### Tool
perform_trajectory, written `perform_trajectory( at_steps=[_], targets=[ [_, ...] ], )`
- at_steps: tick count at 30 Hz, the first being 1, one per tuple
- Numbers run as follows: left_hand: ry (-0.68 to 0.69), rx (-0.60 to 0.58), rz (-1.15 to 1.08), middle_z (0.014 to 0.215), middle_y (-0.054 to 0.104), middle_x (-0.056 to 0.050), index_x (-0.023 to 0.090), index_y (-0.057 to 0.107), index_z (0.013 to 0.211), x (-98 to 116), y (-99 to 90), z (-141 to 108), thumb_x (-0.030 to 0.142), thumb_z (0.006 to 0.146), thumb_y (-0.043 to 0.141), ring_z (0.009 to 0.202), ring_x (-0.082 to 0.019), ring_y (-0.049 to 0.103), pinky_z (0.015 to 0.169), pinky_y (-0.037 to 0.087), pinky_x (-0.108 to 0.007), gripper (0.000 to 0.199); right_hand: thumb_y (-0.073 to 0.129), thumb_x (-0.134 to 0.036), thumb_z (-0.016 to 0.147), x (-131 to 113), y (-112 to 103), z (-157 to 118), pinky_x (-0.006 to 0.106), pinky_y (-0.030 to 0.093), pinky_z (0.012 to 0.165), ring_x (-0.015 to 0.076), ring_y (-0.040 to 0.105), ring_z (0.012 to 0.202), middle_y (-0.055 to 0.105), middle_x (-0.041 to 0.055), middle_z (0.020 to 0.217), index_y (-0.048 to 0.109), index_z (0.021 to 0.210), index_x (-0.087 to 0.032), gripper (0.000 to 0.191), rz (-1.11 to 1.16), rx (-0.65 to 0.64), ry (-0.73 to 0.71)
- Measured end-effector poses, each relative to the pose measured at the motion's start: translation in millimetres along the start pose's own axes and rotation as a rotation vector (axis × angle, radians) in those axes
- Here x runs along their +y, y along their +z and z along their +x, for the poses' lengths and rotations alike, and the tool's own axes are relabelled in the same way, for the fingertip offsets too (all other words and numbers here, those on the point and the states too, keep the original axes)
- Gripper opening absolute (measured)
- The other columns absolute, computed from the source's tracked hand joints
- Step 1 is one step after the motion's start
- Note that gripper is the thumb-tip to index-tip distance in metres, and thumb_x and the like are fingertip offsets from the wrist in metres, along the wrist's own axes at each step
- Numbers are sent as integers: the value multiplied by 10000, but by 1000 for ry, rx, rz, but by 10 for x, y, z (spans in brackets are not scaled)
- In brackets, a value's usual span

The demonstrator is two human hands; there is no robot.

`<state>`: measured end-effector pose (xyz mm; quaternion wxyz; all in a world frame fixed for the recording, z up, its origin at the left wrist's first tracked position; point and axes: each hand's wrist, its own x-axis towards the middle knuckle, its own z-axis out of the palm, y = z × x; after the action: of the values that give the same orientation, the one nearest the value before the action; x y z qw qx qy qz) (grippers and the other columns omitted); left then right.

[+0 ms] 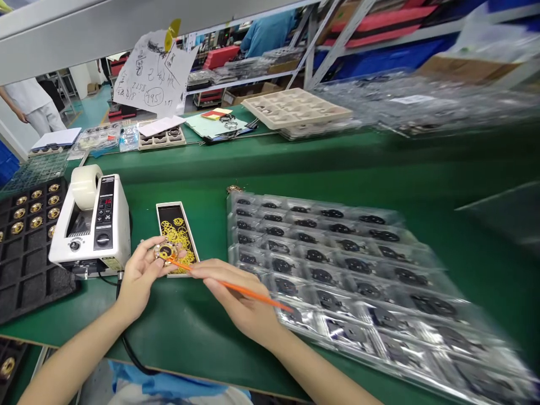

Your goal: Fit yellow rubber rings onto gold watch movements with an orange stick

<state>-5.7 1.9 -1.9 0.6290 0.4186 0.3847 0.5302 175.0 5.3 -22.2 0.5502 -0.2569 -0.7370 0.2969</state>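
Observation:
My left hand (141, 275) grips a small round gold and black part (166, 251) between its fingertips, above the near end of a white-edged box (159, 211). Thin yellow rings (178, 236) lie in that box. A slim orange stick (248, 292) is pinched in my right hand (242, 298), its tip touching or very near the face of the round part. To the right of my hands spreads a clear plastic tray (261, 270) with black parts in its pockets.
A white tape dispenser (93, 225) stands left of the box. Beyond it, a black compartment tray (34, 264) holds gold round parts. A beige tray (295, 107) rests on the back ledge. A person (34, 104) stands at far left, another in blue (270, 34) behind the shelves.

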Motion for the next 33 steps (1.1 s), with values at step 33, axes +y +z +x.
perform_trajectory(
  at_steps=[33],
  targets=[
    [21, -156, 18, 1143, 696, -66, 250, 633, 1185, -49, -83, -30, 268, 863, 652, 1092, -222, 643, 927, 542, -354, 323, 645, -367, 881, 5, 9, 37, 232, 583, 683, 147, 699, 726, 753, 22, 805, 769, 897, -294, 146, 297, 214, 294]
  ],
)
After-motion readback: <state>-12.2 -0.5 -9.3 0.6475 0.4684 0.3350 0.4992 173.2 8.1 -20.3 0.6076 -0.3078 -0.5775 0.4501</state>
